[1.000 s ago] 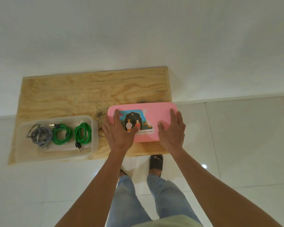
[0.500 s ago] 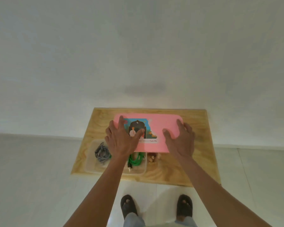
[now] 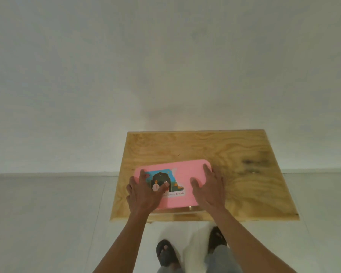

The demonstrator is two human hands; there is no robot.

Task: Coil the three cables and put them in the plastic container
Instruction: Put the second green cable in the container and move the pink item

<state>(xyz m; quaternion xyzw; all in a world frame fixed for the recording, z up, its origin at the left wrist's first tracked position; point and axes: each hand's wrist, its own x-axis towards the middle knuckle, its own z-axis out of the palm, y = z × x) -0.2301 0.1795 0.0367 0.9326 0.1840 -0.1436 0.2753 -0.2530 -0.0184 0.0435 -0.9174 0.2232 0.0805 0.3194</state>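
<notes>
while both palms lie flat with fingers straight, a person's left hand and right hand press on a pink lid near the front edge of a plywood table. the lid bears a printed sticker, partly under the left thumb. a sliver of the plastic container shows beneath the lid's near edge; the cables are hidden. sandalled feet stand on the tiled floor.

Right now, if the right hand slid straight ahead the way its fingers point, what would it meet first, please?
Probably nothing: the right hand lies flat on the pink lid, fingers near its far edge. Beyond lies bare wooden table, then the wall, though depth is unclear.
</notes>
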